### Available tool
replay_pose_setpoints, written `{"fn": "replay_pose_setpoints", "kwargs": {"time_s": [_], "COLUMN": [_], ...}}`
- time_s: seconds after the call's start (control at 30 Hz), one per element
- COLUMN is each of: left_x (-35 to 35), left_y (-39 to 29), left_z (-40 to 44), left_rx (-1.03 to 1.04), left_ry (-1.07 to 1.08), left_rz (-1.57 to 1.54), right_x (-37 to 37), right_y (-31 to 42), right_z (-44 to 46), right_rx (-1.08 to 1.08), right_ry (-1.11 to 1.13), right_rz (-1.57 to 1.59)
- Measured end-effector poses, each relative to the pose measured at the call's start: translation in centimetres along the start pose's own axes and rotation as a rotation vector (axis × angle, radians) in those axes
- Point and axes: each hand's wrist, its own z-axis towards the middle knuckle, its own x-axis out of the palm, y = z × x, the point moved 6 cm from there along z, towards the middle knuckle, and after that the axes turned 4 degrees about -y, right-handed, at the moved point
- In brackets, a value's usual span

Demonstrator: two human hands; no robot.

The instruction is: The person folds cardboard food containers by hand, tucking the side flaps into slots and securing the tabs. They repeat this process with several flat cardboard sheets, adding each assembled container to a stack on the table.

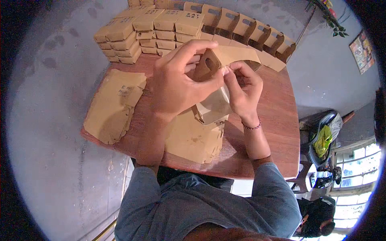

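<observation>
Both hands hold a partly folded cardboard box above the middle of the wooden table. My left hand grips it from the left, fingers over the top edge near an oval cut-out and thumb at a corner. My right hand pinches the same corner with thumb and index finger, the two thumbs nearly touching. Below the box lies a stack of flat cardboard sheets, partly hidden by my left forearm. Another flat stack with dark print lies at the table's left side.
Closed printed boxes are piled at the back left of the table. A row of open boxes with oval cut-outs stands at the back right. A person in dark clothes is at the lower right, near windows.
</observation>
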Motion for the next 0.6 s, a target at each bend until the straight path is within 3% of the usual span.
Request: {"fn": "replay_pose_setpoints", "kwargs": {"time_s": [0.07,0.17,0.37,0.43,0.53,0.6], "left_x": [0.1,0.2,0.9,1.1,0.4,-0.7], "left_y": [0.3,0.3,0.4,0.7,1.9,2.1], "left_z": [0.0,0.0,-0.1,0.0,0.5,1.0], "left_rx": [-0.063,0.063,0.208,0.102,-0.040,-0.067], "left_ry": [0.037,0.013,-0.022,0.062,0.012,-0.003], "left_rz": [0.014,0.063,0.100,0.063,-0.168,-0.108], "right_x": [0.1,0.3,0.1,0.3,0.6,-0.1], "right_y": [-0.1,-0.2,-1.4,-2.0,-1.1,1.4], "right_z": [0.0,-0.1,-0.1,0.1,-0.3,-0.9], "right_rx": [0.012,-0.020,0.195,0.362,0.389,0.339], "right_ry": [-0.004,-0.014,-0.035,0.071,0.237,0.202], "right_rz": [0.021,-0.007,0.204,0.233,-0.036,-0.069]}}
